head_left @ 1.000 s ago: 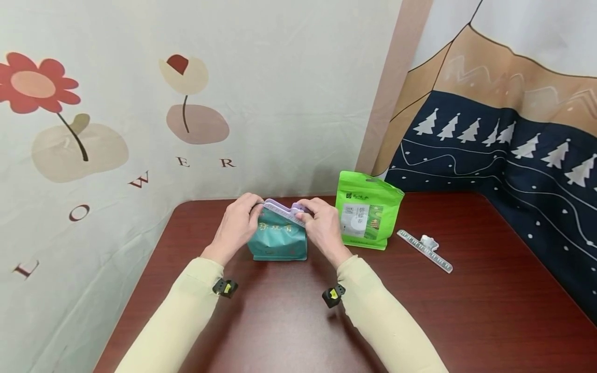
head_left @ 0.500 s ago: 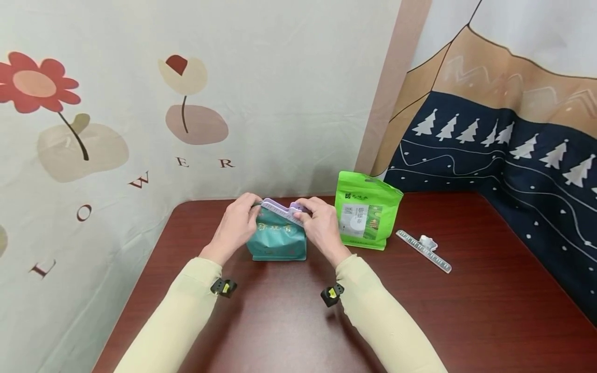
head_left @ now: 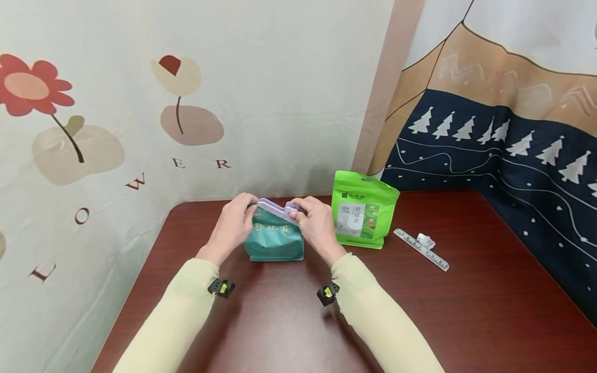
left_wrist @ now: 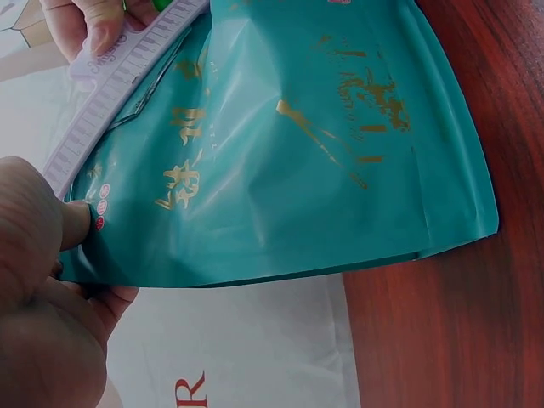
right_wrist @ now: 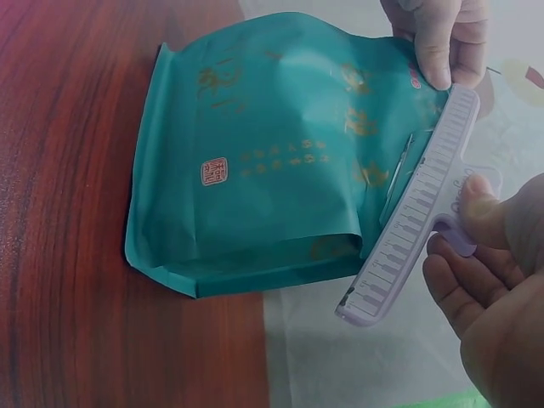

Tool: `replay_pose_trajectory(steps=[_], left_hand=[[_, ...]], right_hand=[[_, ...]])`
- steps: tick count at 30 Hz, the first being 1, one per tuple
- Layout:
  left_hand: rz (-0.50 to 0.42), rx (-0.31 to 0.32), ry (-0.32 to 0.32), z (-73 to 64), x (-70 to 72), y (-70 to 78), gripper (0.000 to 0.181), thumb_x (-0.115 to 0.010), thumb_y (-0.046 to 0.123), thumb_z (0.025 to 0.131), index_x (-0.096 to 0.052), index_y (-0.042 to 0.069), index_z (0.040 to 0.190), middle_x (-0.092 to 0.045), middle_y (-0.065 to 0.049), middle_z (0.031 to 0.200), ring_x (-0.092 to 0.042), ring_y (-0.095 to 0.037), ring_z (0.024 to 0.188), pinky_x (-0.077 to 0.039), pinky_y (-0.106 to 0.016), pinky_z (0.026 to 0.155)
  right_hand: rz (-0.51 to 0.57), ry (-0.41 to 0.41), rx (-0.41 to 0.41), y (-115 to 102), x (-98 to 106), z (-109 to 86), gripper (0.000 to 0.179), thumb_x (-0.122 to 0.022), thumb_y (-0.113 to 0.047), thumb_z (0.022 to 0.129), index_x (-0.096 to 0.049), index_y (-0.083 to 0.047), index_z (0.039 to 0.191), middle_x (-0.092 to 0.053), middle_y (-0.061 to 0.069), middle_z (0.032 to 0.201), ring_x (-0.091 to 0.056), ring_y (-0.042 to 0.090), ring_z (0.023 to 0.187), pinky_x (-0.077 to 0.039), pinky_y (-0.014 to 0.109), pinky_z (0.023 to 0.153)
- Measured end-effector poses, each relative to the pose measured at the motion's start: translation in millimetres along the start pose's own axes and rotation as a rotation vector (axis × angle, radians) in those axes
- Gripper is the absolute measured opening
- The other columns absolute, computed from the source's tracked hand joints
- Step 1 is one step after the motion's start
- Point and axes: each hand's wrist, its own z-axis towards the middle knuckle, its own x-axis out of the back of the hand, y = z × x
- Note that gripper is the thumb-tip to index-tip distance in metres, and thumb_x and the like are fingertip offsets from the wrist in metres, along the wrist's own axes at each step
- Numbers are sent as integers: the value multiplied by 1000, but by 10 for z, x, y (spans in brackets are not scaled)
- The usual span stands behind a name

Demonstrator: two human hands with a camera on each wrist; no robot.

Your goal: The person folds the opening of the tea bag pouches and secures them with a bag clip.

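Note:
A teal bag with gold lettering (head_left: 274,242) stands on the table between both hands. Along its top edge lies a long purple clip (right_wrist: 412,212) with a piano-key pattern, slanting down to the right in the head view. My left hand (head_left: 231,224) pinches the bag's upper left corner, thumb in front, close beside the clip's end; the left wrist view shows this thumb (left_wrist: 75,223) on the teal film. My right hand (head_left: 318,224) pinches the clip's handle, with the thumb (right_wrist: 483,212) on one side and curled fingers on the other.
A bright green printed bag (head_left: 364,210) stands upright just right of my right hand. Farther right, a clear clip with a white handle (head_left: 422,249) lies on the dark red wooden table (head_left: 489,305). Printed cloth (head_left: 289,103) hangs behind the table's back edge.
The whole head view has shifted slightly, so everything sits a little farther left. Both hands keep their holds on the teal bag and the purple clip.

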Motion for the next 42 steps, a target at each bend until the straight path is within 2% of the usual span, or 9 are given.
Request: replay_pose_trajectory(steps=[6, 14, 27, 37, 42], left_hand=[[16, -2, 28, 1, 6, -19, 11, -54, 1, 105, -64, -2, 109, -63, -14, 99, -62, -28, 84, -50, -41, 71], [18, 14, 43, 4, 21, -15, 10, -55, 1, 104, -64, -2, 106, -62, -13, 96, -57, -27, 81, -48, -41, 71], [-3, 45, 17, 20, 13, 14, 14, -54, 2, 104, -64, -4, 112, -63, -15, 101, -58, -28, 83, -49, -41, 72], [-24, 58, 22, -19, 22, 26, 21, -55, 8, 102, -64, 0, 119, -64, -14, 116, -59, -30, 97, -51, -47, 84], [-4, 47, 66, -41, 27, 52, 24, -56, 6, 96, -65, 2, 118, -65, -13, 116, -59, -30, 103, -50, -49, 89]], right_hand=[[5, -22, -1, -37, -10, 14, 19, -81, -9, 88, -81, -7, 106, -76, 7, 99, -71, 22, 86, -59, 37, 76], [17, -23, 38, -36, -2, 36, 22, -82, -9, 87, -80, -6, 108, -76, 7, 100, -71, 22, 87, -59, 37, 78], [-27, -99, 60, 10, 57, 86, 24, -81, -9, 87, -80, -8, 111, -76, 7, 102, -72, 23, 91, -58, 38, 80], [14, -186, 46, 28, 100, 102, 27, -79, -10, 91, -77, -8, 118, -75, 8, 108, -69, 23, 94, -57, 39, 84], [37, -234, 7, 37, 125, 82, 36, -77, -10, 93, -73, -8, 129, -73, 10, 119, -69, 26, 107, -56, 42, 93]])
